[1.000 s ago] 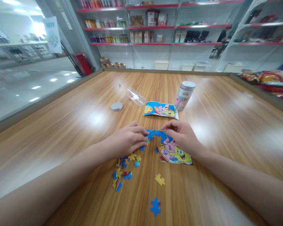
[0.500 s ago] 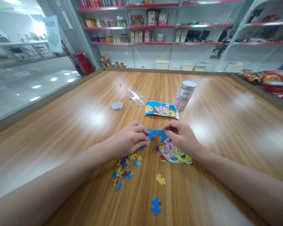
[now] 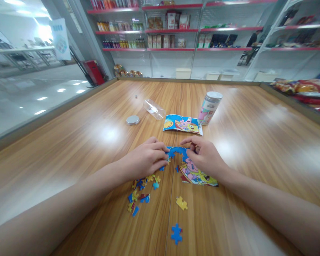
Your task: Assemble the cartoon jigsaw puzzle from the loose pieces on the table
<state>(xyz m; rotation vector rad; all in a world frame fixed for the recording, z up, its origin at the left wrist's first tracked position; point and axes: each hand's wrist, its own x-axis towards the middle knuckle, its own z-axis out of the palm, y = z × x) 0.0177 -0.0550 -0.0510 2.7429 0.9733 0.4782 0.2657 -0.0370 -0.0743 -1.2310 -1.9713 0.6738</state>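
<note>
A partly joined jigsaw puzzle with a pink and a yellow cartoon figure lies on the wooden table, a gap in its middle. My left hand grips its upper left part, fingers bent and tips pressed on the blue pieces. Over the upper right part is my right hand, index finger stretched out and apart from the thumb, which rests near the blue edge; I see nothing held there. Loose puzzle pieces lie heaped below my left hand. A yellow piece and a blue piece lie nearer to me.
Behind the puzzle lies a picture sheet with the same cartoon. A labelled can stands to its right. A clear plastic container lies on its side, near a silver lid. Stocked shelves stand beyond the table.
My right index finger has lifted and straightened away from the puzzle's top edge, opening from the thumb. My left hand stays almost where it was.
</note>
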